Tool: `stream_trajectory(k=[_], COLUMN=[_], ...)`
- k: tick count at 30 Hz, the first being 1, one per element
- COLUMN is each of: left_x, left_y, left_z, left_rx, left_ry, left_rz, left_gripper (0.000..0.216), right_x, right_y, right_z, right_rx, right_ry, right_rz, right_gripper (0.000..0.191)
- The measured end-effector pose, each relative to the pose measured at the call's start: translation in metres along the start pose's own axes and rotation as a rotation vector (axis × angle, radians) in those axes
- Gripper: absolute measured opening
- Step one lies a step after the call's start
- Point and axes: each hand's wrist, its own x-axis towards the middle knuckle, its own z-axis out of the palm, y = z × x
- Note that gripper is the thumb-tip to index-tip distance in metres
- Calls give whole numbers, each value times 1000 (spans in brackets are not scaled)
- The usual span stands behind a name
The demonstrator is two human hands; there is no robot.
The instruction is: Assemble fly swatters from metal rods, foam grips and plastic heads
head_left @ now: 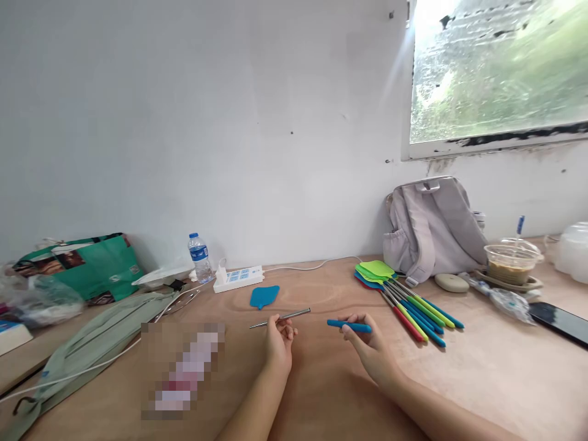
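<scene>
My left hand (279, 343) is closed around a thin silver metal rod (296, 315), which slants up to the right. In my right hand (365, 346) is a blue handle (349, 326), pinched between thumb and fingers and pointing left toward the rod. A small gap separates rod and handle. On the table beyond my left hand lies a loose blue fly swatter head (264, 296), apart from both hands. To the right of my right hand rests a pile of fly swatters (411, 306) with green, blue and red heads and coloured handles.
A white power strip (239, 278) and a water bottle (200, 257) stand near the wall. A grey backpack (429, 226), a drink cup (512, 263) and a phone (560, 321) are at right. A green bag (87, 263) and a grey-green cloth bag (96, 343) lie left.
</scene>
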Motion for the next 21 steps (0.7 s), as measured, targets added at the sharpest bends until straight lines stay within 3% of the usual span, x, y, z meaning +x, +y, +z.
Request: stream_trajectory(k=[5, 9, 21], left_x=[-6, -4, -2], left_y=[-10, -10, -4], left_z=[5, 3, 1], left_rx=[34, 92, 223], left_ry=[-38, -75, -168], left_rz=[-39, -55, -59], left_gripper=[9, 7, 11], right_x=[11, 16, 11], right_y=[-13, -7, 0], right_z=[-13, -14, -8], right_rx=[-56, -131, -52], right_ry=[-2, 10, -76], right_rz=[48, 28, 25], right_gripper=[31, 34, 30])
